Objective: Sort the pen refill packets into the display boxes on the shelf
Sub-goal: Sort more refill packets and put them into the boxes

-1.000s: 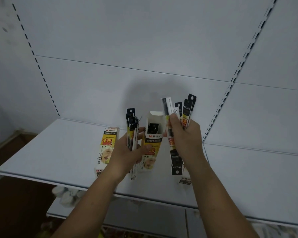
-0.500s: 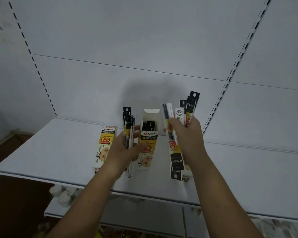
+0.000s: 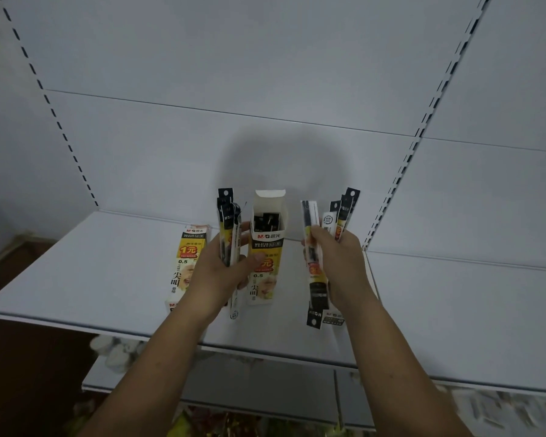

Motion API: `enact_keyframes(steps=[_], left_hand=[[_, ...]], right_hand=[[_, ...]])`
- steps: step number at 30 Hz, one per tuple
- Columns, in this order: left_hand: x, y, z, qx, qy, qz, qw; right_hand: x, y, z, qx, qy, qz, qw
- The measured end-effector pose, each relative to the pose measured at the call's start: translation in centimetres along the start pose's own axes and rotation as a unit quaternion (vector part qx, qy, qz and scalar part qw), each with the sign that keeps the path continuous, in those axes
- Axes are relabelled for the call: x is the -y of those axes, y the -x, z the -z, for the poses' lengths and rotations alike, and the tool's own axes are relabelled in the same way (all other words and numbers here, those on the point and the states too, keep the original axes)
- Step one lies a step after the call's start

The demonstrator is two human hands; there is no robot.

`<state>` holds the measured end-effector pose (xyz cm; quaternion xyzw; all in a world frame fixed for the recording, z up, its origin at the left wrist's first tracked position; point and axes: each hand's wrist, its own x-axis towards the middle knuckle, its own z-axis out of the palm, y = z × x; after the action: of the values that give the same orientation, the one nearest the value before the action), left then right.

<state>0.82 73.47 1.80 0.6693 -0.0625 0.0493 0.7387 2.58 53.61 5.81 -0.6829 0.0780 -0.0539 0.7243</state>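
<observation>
An open yellow-and-white display box (image 3: pixel 267 247) stands upright on the white shelf (image 3: pixel 92 279), with black packet tops showing inside. A second, closed display box (image 3: pixel 186 263) stands to its left. My left hand (image 3: pixel 221 272) grips a small bundle of refill packets (image 3: pixel 229 225) upright, between the two boxes and touching the open box's front. My right hand (image 3: pixel 338 263) holds a fan of several refill packets (image 3: pixel 316 247) to the right of the open box, with the thumb pressing on one long packet at the front.
The white back panel (image 3: pixel 265 121) and slotted uprights (image 3: pixel 407 159) close off the rear. A lower shelf (image 3: pixel 265 386) sits under the front edge, with pale and colourful goods below it. Bare shelf surface stretches left and right of the boxes.
My right hand with its fan of packets has drawn a little to the right, away from the open box. My left hand stays against the box with its bundle.
</observation>
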Motion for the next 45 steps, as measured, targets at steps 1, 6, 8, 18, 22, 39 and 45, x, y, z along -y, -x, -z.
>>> enact_keyframes(steps=[1,6,8,18,22,39,45], left_hand=[[0.0,0.0,0.0,-0.001,0.003,0.0,1.0],[-0.1,0.0,-0.2,0.001,0.01,-0.006,1.0],[0.0,-0.1,-0.1,0.0,0.008,-0.005,1.0],[-0.2,-0.3,-0.3,-0.01,0.013,-0.001,1.0],[-0.2,-0.4,-0.3,-0.011,0.017,0.0,1.0],[-0.5,-0.3,-0.3,-0.012,-0.008,0.002,1.0],[-0.5,-0.3,-0.2,-0.005,-0.002,-0.001,1.0]], right_hand=[[-0.4,-0.2,0.1,-0.001,-0.012,-0.007,1.0],[-1.4,-0.2,0.2,0.024,0.002,0.015,1.0],[-1.5,0.0,0.1,0.032,0.018,0.037,0.999],[-2.7,-1.1,0.1,0.016,0.049,0.01,0.999],[-3.3,-1.5,-0.2,0.014,0.048,0.001,0.999],[-1.9,-1.1,-0.1,0.049,-0.009,-0.032,0.998],[-2.8,-1.8,-0.1,0.031,0.051,0.002,0.998]])
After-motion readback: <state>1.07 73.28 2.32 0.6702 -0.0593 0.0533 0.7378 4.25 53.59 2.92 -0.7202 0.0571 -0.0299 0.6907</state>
